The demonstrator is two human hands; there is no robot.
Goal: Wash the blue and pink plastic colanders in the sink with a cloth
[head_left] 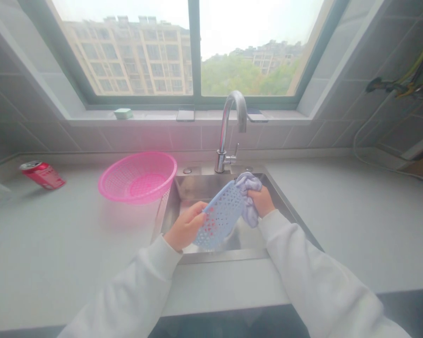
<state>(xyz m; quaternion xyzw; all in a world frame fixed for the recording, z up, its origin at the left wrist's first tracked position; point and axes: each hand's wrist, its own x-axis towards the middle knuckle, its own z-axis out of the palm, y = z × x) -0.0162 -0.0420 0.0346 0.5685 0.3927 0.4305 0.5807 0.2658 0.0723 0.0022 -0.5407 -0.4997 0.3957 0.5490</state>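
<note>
A light blue plastic basket (223, 217) with a pattern of small holes is held tilted on its side over the sink. My left hand (188, 225) grips its rim at the left, thumb on the near side. At the upper right of the basket, my right hand (262, 201) is closed on a bunched pale purple cloth (248, 190), which touches the rim there. Part of the cloth hangs down beside the basket. The fingers of my right hand are partly hidden by the cloth.
The steel sink (225, 256) lies below, with a chrome faucet (232, 126) behind it. A pink plastic basket (137, 199) rests at the sink's left edge. Farther left, a red can (44, 175) lies tilted on the counter (74, 272). A green box (123, 113) sits on the windowsill.
</note>
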